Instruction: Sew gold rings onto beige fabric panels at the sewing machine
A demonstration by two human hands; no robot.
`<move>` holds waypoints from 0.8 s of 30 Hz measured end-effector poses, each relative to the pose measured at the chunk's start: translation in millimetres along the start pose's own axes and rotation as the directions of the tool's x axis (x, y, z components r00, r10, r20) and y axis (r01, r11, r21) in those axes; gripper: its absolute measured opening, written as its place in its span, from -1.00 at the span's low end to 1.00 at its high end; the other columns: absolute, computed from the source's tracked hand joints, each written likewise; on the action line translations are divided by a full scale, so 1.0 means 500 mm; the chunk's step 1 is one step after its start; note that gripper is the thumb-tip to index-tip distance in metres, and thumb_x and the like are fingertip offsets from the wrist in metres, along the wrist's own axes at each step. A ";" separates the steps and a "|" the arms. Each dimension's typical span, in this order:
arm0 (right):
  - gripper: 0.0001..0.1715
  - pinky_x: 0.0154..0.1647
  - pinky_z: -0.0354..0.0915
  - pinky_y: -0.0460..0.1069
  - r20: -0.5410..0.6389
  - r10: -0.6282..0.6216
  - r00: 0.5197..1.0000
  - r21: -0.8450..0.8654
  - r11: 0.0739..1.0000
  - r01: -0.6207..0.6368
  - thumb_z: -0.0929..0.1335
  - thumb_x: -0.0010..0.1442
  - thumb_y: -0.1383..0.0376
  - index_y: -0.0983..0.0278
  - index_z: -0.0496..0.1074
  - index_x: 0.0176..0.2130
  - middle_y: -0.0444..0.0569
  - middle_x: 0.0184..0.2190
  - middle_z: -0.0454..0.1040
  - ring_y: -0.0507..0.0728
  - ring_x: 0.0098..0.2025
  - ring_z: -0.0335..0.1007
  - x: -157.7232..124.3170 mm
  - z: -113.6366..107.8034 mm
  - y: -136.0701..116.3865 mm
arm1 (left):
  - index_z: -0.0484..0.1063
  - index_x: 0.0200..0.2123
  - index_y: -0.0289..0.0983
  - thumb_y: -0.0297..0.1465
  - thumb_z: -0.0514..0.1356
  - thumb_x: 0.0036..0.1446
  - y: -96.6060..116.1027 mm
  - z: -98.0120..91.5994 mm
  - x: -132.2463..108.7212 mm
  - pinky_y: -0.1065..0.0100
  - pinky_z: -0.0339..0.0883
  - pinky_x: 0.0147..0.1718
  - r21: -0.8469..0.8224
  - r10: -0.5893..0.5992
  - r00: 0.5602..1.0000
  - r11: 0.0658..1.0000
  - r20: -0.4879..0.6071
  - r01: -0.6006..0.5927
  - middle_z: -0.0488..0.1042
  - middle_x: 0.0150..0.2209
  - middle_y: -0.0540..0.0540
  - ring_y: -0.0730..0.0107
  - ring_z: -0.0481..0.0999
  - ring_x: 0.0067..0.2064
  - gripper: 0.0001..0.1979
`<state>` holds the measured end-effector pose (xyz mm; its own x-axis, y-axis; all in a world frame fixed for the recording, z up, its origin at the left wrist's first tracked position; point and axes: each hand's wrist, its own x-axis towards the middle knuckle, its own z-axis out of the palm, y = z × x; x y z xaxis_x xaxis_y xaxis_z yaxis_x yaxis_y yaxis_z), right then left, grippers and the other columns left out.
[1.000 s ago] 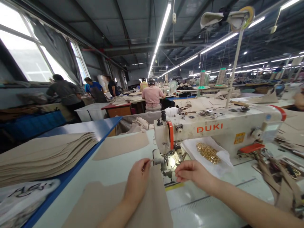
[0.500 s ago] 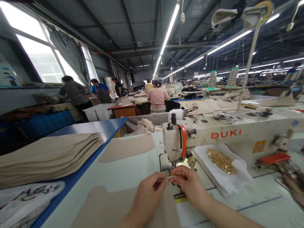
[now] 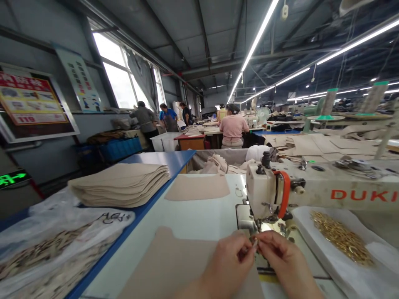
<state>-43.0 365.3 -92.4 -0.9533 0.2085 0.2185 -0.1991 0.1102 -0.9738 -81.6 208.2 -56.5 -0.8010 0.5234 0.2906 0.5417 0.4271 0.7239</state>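
Both my hands meet just in front of the needle area of a white DUKI sewing machine [image 3: 311, 189]. My left hand [image 3: 229, 265] is closed in a pinch, and my right hand [image 3: 285, 261] pinches from the other side; between their fingertips is a small metal piece [image 3: 254, 242] too small to name. A beige fabric panel [image 3: 174, 265] lies flat on the table under my left forearm. Gold metal rings [image 3: 341, 237] lie heaped on a white cloth to the right of the machine's head.
A stack of beige panels [image 3: 121, 182] rests on a blue table at the left, with clear plastic bags [image 3: 52, 245] nearer me. Another beige panel [image 3: 198, 187] lies farther back. Several people work at benches beyond, one in a pink shirt [image 3: 233, 128].
The view has swung left and down. My hands have come together from apart, pinching a small piece between them below the machine head.
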 end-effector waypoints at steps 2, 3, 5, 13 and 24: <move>-0.54 -0.24 0.37 -0.02 -0.012 -0.024 1.000 -0.084 0.996 0.023 0.37 0.07 -0.04 0.30 0.49 -0.30 0.05 -0.34 0.50 0.19 -0.27 0.43 -0.004 0.002 -0.003 | 0.42 -0.50 -0.27 -0.41 0.12 0.10 0.001 -0.002 0.000 0.48 0.11 -0.46 -0.015 -0.013 0.999 1.000 0.049 0.014 0.38 -0.54 0.05 0.50 0.30 -0.48 -0.84; -0.54 -0.22 0.37 -0.02 -0.014 -0.030 0.999 -0.113 0.993 0.028 0.36 0.07 -0.05 0.29 0.50 -0.29 0.06 -0.33 0.50 0.20 -0.25 0.44 -0.006 0.003 -0.006 | 0.42 -0.49 -0.27 -0.40 0.12 0.10 0.002 -0.004 0.001 0.47 0.11 -0.46 -0.035 -0.031 0.998 0.999 0.062 0.033 0.37 -0.53 0.04 0.48 0.30 -0.47 -0.84; -0.52 -0.17 0.37 -0.01 -0.004 -0.036 0.999 -0.142 0.989 0.035 0.35 0.08 -0.06 0.27 0.50 -0.23 0.07 -0.26 0.50 0.21 -0.20 0.44 -0.011 0.004 -0.013 | 0.42 -0.48 -0.27 -0.37 0.12 0.11 0.002 -0.008 0.005 0.46 0.11 -0.46 -0.114 -0.083 0.994 0.989 0.066 0.091 0.36 -0.54 0.04 0.47 0.30 -0.47 -0.83; -0.53 -0.25 0.35 -0.05 0.068 0.025 0.997 -0.097 0.995 -0.018 0.40 0.02 -0.10 0.25 0.53 -0.37 0.02 -0.39 0.48 0.17 -0.31 0.40 -0.011 -0.014 -0.021 | 0.38 -0.44 -0.32 -0.33 0.12 0.05 -0.002 -0.010 0.012 0.44 0.21 -0.43 -0.521 -0.165 0.967 0.818 0.192 0.243 0.40 -0.51 0.00 0.47 0.33 -0.47 -0.84; -0.44 -0.32 0.36 -0.05 0.145 0.333 0.932 0.349 0.864 -0.363 0.57 -0.28 -0.04 0.30 0.52 -0.39 -0.01 -0.44 0.47 0.09 -0.41 0.40 0.000 0.002 -0.025 | 0.32 -0.39 -0.33 -0.04 0.24 -0.13 -0.002 -0.009 0.029 0.45 0.15 -0.57 -0.781 -0.290 0.904 0.463 0.314 0.420 0.44 -0.60 -0.04 0.51 0.35 -0.62 -0.54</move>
<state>-41.0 362.8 -80.3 -0.9874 0.0901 -0.1298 0.0948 -0.3194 -0.9429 -95.0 212.2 -50.1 -0.8013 0.5808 -0.1436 -0.2840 -0.1580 0.9457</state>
